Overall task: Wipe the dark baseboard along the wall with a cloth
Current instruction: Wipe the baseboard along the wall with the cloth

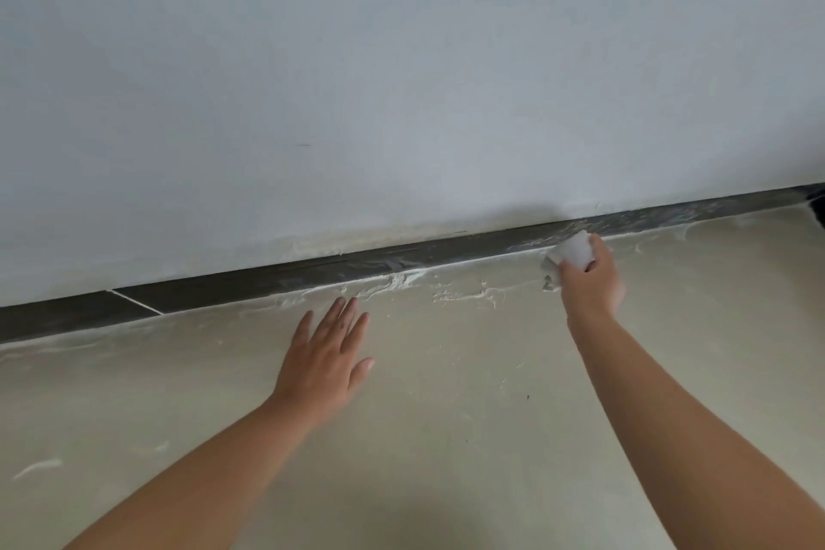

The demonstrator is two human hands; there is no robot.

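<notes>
Right hand (591, 281): fingers curled round a white cloth (571, 252), gripping it; arm stretched forward from lower right
Left hand (323, 359): fingers straight and slightly spread, palm down over the floor (446, 438), holding nothing; whether the palm touches the floor cannot be told
Cloth: bunched, pressed against the lower edge of the baseboard (357, 266), right of centre; a loose corner hangs down to the floor
Baseboard: dark strip at the foot of the wall (402, 58), running from lower left up to the right edge; whitish smears on it around the cloth and further right; a thin pale joint line crosses it near the left end
Floor: pale beige, with white residue streaks along the baseboard between the two hands, and a smaller streak at far left
Wall: plain, light grey-white, yellowish staining just above the baseboard near centre
</notes>
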